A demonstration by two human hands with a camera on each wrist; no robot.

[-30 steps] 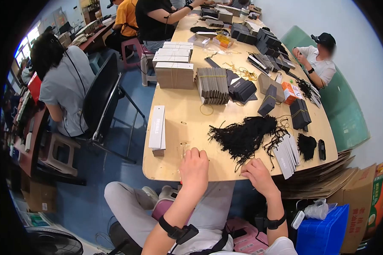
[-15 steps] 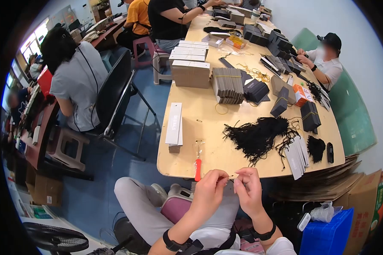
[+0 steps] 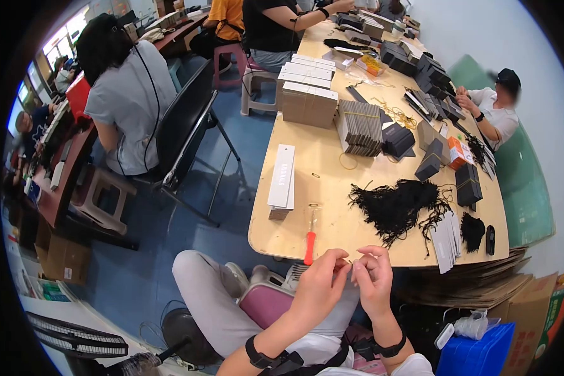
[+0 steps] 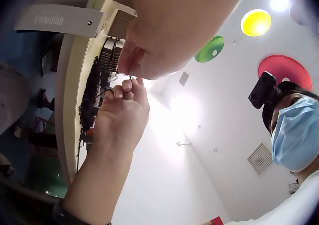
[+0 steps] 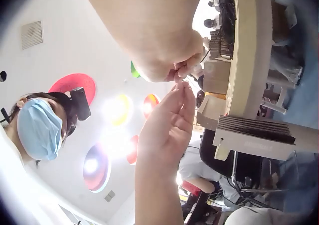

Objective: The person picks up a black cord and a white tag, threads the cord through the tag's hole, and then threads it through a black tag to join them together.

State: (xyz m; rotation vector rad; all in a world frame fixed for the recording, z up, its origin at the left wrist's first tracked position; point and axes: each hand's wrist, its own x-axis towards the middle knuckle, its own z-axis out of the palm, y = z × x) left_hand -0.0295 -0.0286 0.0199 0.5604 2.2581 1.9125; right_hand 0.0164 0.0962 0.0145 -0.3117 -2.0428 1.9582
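Note:
My left hand and right hand meet at the fingertips just off the table's front edge, above my lap. The left thumb and fingers pinch a small gold-coloured piece, mostly hidden by fingertips. A thin black cord runs out from the pinching fingers of my right hand in the left wrist view. Left of the hands, a red-handled tool lies over the table edge. A heap of black strings lies beyond the right hand, beside fanned grey tags.
A stack of grey tags marked ORIGINALS stands at the table's left front. Banded tag bundles and black bundles sit farther back. A blue bin stands low at the right. Other people sit around.
The hands were apart, the left near the red-handled tool and the right by the black strings. They came together at the fingertips near my lap. The head view has shifted left.

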